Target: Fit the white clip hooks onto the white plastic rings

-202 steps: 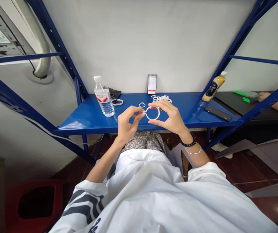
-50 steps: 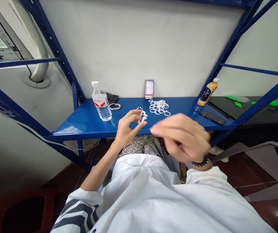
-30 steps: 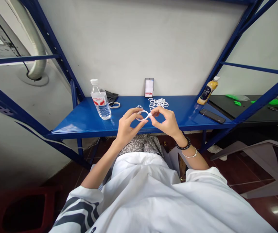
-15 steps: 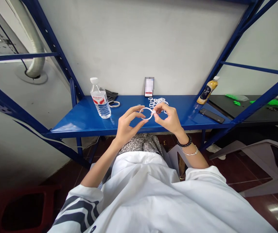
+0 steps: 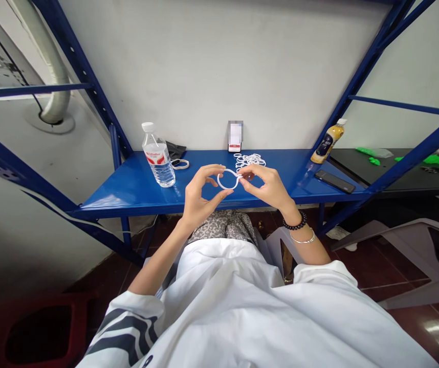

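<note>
Between my hands, above the front edge of the blue table, is a thin white ring. My left hand is closed on its left side, thumb below and fingertips above. My right hand pinches the ring's right side, where a small white part sits, mostly hidden by the fingers. Just behind my right hand lies a pile of similar white rings on the table.
A clear water bottle stands to the left, beside a whitish band and a black pouch. A lit phone leans on the back wall. At right are a yellow drink bottle and a dark phone.
The ring has shifted slightly left and turned a little in my fingers. My right hand has tilted, its fingers reaching further left along the ring's edge.
</note>
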`<state>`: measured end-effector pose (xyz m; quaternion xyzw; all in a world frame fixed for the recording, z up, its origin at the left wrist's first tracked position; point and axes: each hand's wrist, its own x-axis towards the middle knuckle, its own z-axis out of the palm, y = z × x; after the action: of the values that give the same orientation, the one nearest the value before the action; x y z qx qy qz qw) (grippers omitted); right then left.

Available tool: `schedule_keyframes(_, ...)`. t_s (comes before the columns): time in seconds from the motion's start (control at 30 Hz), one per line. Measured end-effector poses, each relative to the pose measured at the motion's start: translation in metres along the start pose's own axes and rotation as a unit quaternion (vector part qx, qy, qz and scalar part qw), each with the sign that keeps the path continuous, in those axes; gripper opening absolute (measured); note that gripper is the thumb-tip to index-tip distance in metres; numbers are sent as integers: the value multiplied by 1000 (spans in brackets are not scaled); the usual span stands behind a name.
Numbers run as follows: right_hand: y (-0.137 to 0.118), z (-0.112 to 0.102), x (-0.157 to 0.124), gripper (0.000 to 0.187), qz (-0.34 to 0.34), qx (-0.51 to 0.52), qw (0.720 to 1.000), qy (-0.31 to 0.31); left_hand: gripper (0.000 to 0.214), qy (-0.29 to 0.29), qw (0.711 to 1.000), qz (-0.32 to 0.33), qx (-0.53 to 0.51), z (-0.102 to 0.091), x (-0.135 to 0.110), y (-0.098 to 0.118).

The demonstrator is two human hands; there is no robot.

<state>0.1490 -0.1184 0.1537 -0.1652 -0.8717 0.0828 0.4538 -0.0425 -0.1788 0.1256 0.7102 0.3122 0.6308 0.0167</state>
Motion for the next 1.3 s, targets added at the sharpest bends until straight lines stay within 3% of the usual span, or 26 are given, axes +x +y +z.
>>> schedule_keyframes(0.27,-2,0,-2,8,-42,-49,998,1,46,-2,1000,-21,-20,0,-2,-2)
schedule_keyframes(0.47,-8,-1,-3,8,-49,-46,998,3,17,-36,999,7,18,-3,2,3)
schedule_keyframes(1.13,-8,-3,-4,13,-67,-71,995,-2,21,-39,995,45,86,-4,1,4)
schedule_keyframes(1.3,-11,1,-5,10,-70,-74,994,38,20,-56,994,31,91,-1,0,6)
